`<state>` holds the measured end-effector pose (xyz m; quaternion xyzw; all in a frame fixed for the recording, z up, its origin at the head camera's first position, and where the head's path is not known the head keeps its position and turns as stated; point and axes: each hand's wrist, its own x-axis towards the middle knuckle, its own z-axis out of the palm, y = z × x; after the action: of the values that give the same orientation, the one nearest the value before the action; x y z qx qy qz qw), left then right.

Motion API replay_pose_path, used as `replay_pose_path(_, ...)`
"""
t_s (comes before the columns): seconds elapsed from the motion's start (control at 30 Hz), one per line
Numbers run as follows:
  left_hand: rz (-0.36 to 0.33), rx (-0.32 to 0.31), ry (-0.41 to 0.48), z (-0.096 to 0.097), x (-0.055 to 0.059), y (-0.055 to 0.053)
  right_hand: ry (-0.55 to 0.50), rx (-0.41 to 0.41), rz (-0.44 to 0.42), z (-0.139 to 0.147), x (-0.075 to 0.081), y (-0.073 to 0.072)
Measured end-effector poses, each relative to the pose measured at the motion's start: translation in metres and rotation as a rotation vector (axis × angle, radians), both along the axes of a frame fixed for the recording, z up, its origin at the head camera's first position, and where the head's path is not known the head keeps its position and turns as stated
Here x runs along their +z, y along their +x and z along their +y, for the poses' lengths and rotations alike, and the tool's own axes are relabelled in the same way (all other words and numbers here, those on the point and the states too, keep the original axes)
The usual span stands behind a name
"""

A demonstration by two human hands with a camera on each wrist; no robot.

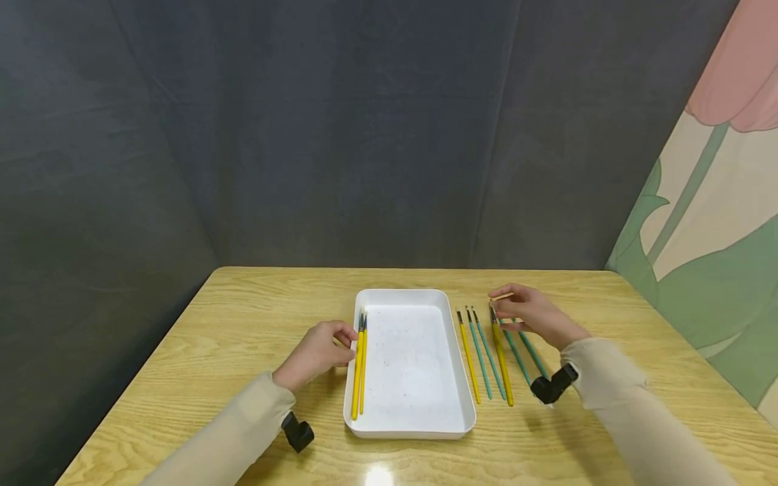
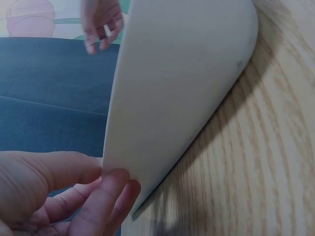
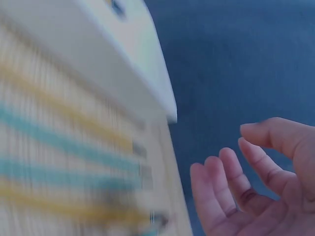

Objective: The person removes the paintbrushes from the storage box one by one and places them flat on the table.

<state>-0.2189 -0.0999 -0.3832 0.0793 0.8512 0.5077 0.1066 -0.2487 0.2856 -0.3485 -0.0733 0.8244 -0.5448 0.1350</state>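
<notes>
A white rectangular tray [image 1: 413,368] sits in the middle of the table, two yellow paintbrushes [image 1: 356,385] lying along its left side. My left hand [image 1: 319,351] pinches the tray's left rim; the left wrist view shows thumb and fingertips at the edge of the tray wall [image 2: 167,83]. To the right of the tray lie several brushes: a slim yellow one [image 1: 469,361], a thicker yellow one [image 1: 503,364] and several teal ones [image 1: 484,361]. Over the upper ends of these brushes hovers my right hand [image 1: 531,316], fingers loosely bent and holding nothing in the right wrist view.
The wooden table [image 1: 261,310] is light-coloured and ends at a dark cloth backdrop [image 1: 365,148]. A wall hanging with a flower pattern [image 1: 717,223] borders the right side. Black wrist cameras [image 1: 298,432] are strapped to both sleeves.
</notes>
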Motion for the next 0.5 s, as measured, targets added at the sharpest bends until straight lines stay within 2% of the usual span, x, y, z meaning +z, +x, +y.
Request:
replay_pose_path(0.27, 0.003, 0.0, -0.005, 0.001, 0.0, 0.0, -0.098, 0.093, -0.037, -0.078, 0.014, 0.003)
replay_pose_path(0.5, 0.007, 0.01, -0.019, 0.002, 0.0, -0.002, -0.102, 0.147, -0.119, -0.146, 0.008, 0.01)
